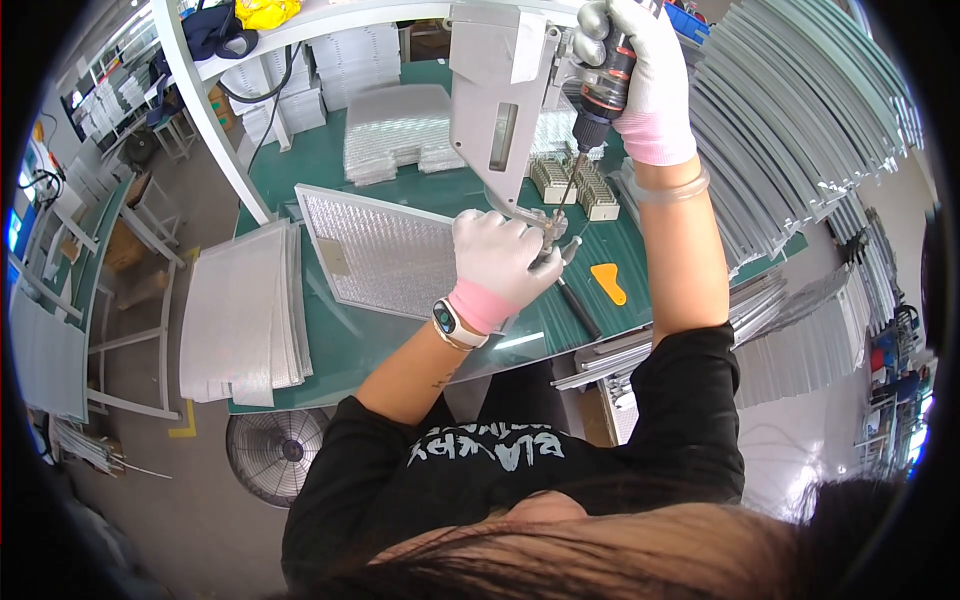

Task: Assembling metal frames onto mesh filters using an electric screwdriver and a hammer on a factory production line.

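My right hand [650, 75], in a white and pink glove, grips a black and red power screwdriver [608, 90] with its long bit pointing down. The bit's tip is at a small metal fitting [553, 228] below the grey metal housing [487, 110]. My left hand [500, 255], gloved alike, is closed around this fitting with thumb and fingers; they partly hide it. Just under that hand lies a black-handled tool [579, 310], and beside it a yellow scraper [608, 284]. A framed silver mesh panel [380, 255] rests on the green table [350, 365] left of my left hand.
Stacked mesh sheets [245, 310] lie at the table's left edge, with another stack [400, 130] at the back. Rows of small beige pieces [575, 185] stand behind the bit. Long grey strips [800, 130] are piled at right. A floor fan [280, 455] stands below left.
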A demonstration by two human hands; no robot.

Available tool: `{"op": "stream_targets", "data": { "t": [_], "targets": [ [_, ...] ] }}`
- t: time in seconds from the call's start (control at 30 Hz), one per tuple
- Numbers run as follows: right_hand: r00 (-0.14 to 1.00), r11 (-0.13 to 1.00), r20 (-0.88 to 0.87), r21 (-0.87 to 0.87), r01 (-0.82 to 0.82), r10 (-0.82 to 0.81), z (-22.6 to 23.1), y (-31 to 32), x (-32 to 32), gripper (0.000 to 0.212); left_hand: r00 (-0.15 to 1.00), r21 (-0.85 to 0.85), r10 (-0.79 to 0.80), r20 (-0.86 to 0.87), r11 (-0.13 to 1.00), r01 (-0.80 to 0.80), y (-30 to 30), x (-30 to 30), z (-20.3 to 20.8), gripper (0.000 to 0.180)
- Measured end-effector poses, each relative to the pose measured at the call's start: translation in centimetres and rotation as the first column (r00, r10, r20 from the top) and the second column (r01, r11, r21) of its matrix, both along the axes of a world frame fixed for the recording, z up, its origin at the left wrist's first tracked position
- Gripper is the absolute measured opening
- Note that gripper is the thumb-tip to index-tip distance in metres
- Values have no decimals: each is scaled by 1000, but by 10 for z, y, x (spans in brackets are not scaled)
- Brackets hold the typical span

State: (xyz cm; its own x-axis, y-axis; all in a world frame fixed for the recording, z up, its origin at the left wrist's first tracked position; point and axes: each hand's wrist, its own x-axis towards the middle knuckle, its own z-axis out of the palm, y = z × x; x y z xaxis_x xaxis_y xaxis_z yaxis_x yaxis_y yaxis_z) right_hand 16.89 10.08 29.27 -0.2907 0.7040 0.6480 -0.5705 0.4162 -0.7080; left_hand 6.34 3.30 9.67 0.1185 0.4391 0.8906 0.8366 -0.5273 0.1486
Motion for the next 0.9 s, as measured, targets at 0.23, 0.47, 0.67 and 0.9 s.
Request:
{"op": "stream_targets", "data": {
  "t": [0.23, 0.47, 0.67, 0.9],
  "targets": [
    [991, 1000, 129, -27, -14, 18, -5, 24, -2, 22, 995, 4, -77, 55, 997, 77, -3, 2, 5, 13],
    [946, 962, 190, 21, -271, 262, -32, 27, 9, 48, 998, 9, -58, 36, 998, 58, -2, -2, -2, 11],
    [894, 897, 67, -30, -441, 442, -60, 12, -7, 53, 982, -50, -158, 108, 985, 164, -5, 0, -12, 11],
    [834, 835, 45, 2, -550, 550, -57, 4, -19, 56, 981, -4, -152, 118, 988, 154, -8, -1, -14, 16]
  ]
}}
